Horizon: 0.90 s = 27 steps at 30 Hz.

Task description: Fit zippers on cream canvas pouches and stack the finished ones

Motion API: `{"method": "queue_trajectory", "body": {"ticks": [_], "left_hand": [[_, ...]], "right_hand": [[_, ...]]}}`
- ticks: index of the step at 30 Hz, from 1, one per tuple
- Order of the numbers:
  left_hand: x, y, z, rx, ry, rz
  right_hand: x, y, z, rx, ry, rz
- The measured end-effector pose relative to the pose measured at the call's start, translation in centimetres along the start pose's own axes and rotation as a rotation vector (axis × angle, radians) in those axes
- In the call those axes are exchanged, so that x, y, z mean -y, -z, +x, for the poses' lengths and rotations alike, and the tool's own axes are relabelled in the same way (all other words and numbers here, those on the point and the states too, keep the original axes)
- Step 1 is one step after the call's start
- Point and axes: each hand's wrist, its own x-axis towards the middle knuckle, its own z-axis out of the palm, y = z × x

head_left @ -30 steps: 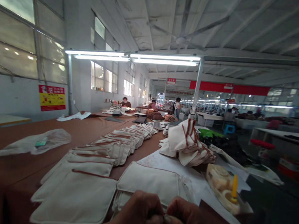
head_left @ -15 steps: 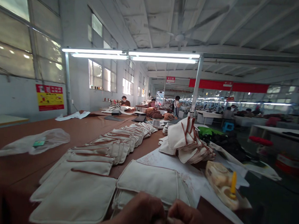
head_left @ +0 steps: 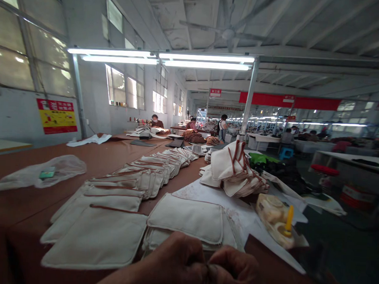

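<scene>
At the bottom centre my left hand (head_left: pixel 176 264) and my right hand (head_left: pixel 233 269) meet, fingertips pinched close together. Whatever lies between the fingers is too dark and small to name. Just beyond them is a stack of off-white fabric pouches (head_left: pixel 185 218) with stitched edges. To the left, a long overlapping row of similar off-white pouches with brown cord trim (head_left: pixel 98 237) runs away across the brown table (head_left: pixel 90 153). Another pile of pouches with brown cords (head_left: pixel 235 167) is heaped to the right, on white paper (head_left: pixel 196 191).
A plastic container with a yellow-handled tool (head_left: pixel 288 221) stands at the right. A clear plastic bag (head_left: pixel 67 169) with a small green box lies on the left. Tube lights (head_left: pixel 206 58) hang over the table. Several people work farther back, one person (head_left: pixel 222 127) standing.
The view has tipped down slightly, so the room sits higher in the picture. More of both hands shows, and they stay pinched together. The pouches have not moved on the table.
</scene>
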Motion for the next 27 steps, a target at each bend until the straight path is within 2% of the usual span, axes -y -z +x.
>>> {"method": "queue_trajectory", "body": {"ticks": [4, 9, 15, 20, 23, 27], "left_hand": [[0.5, 0.0, -0.4, 0.116, 0.059, -0.203], [1.7, -0.9, 0.1, 0.21, 0.06, -0.294], [2.2, -1.9, 0.2, 0.206, 0.085, -0.393], [2.9, -2.4, 0.3, 0.187, 0.09, -0.434], [3.2, -2.6, 0.2, 0.18, 0.097, -0.482], [3.2, -2.5, -0.4, 0.22, 0.146, -0.686]], "right_hand": [[1.4, 0.1, -1.1, -0.054, 0.056, -0.034], [1.4, 0.5, -1.9, -0.025, 0.062, -0.112], [1.1, 0.9, -2.4, 0.022, 0.202, -0.185], [0.5, 0.9, -2.3, 0.048, 0.286, -0.155], [0.0, 1.1, -2.3, 0.089, 0.417, -0.181], [-0.6, 1.5, -2.7, 0.183, 0.693, -0.33]]}}
